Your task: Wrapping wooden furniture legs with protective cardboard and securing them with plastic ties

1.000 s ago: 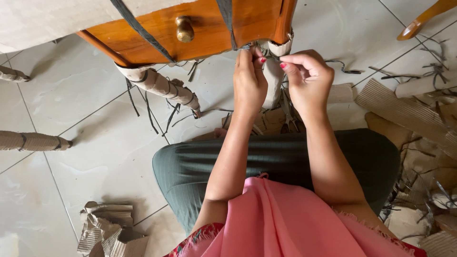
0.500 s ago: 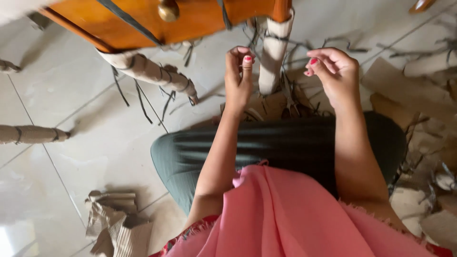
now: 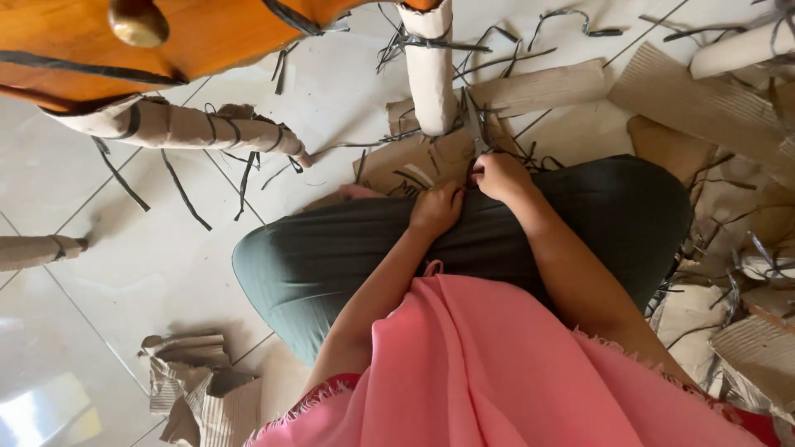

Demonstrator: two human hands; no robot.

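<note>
Presently noted: thin dark packing straps (image 3: 497, 153) lying in a loose tangle on flattened cardboard (image 3: 414, 161) at the foot of a paper-wrapped furniture leg (image 3: 431, 70), just beyond the near knees. Judged light, narrow and springy, stiff along the length yet easily bent; likely slick on the face and possibly sharp at cut ends. Best taken by pinching a free end or a loop standing proud of the floor, not the flat middle.

Right hand (image 3: 499, 175) closed in a loose fist at the near edge of that tangle, fingers curled on what appears to be one or more strands; exact grip hidden by the knuckles. Left hand (image 3: 436, 207) just beside it to the left, fingers bent and resting on the dark green trouser fabric (image 3: 331, 257), touching or nearly touching the right hand; whether anything is held there cannot be told. Straps therefore directly ahead of and partly under the right hand, slightly far and right of the left.

Further out: second wrapped leg (image 3: 186, 128) lying slantwise at left, bound with more strapping; orange wooden furniture body (image 3: 207, 37) with a round brass knob (image 3: 137, 21) at far left. Corrugated cardboard sheets (image 3: 696, 91) and scraps strewn at right, a crumpled heap of wrapping (image 3: 195, 381) at near left, pale tiled floor (image 3: 108, 248) beneath, pink cloth (image 3: 513, 364) across the lap.
</note>
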